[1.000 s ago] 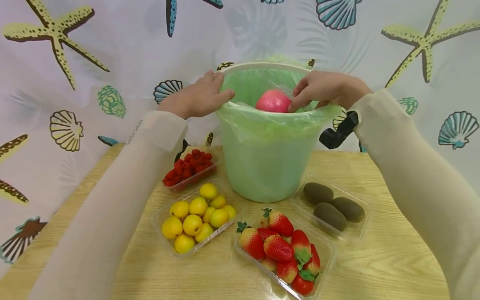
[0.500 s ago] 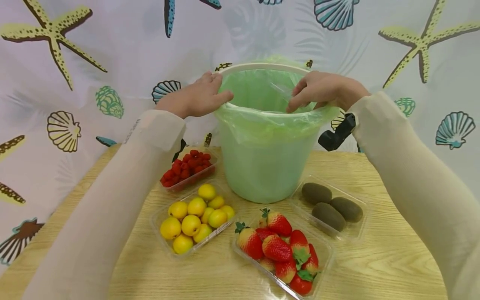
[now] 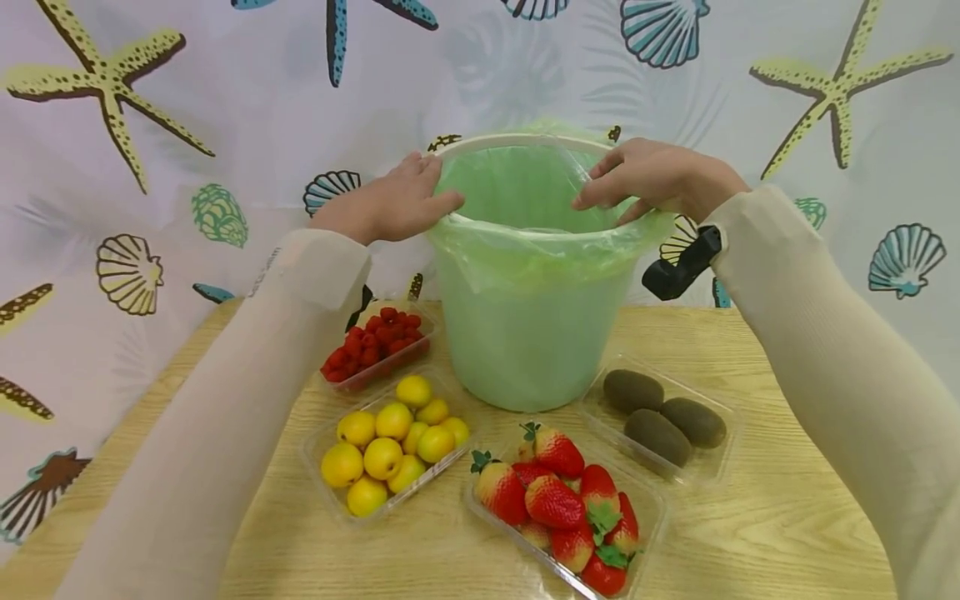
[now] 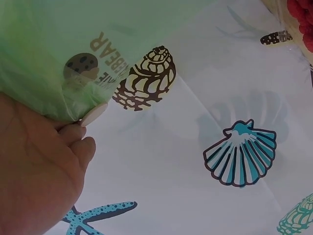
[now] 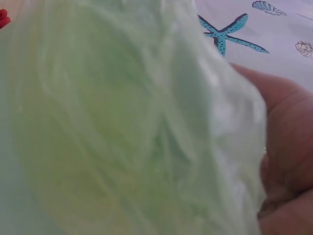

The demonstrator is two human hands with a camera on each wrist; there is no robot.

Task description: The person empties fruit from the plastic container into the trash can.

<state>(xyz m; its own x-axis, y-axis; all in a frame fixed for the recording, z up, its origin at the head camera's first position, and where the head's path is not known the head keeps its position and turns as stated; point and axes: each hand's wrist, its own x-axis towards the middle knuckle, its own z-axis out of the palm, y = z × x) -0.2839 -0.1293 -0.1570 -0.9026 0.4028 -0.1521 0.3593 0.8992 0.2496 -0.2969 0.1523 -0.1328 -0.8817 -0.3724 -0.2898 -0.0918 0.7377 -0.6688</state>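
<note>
A pale green bin (image 3: 528,333) with a thin green liner bag (image 3: 615,250) folded over its rim stands at the middle back. My left hand (image 3: 390,200) rests on its left rim, fingers fairly straight, thumb reaching over the edge; the left wrist view shows the fingertips (image 4: 74,133) by the rim. At the right rim, my right hand (image 3: 648,179) bends over the opening. Its thumb and fingers pinch a clear, straight-edged plastic piece (image 3: 570,162) that slants up to the left. Crumpled liner fills most of the right wrist view. The bin's bottom is hidden.
Clear trays of raspberries (image 3: 375,337), yellow round fruits (image 3: 393,442), strawberries (image 3: 555,500) and kiwis (image 3: 663,412) lie around the bin's near side on the wooden table (image 3: 757,517). A curtain (image 3: 262,100) printed with shells and starfish hangs behind.
The round pink fruit visible inside the bin a second ago has dropped out of sight. The clear plastic piece now points higher; the left hand stays on the rim.
</note>
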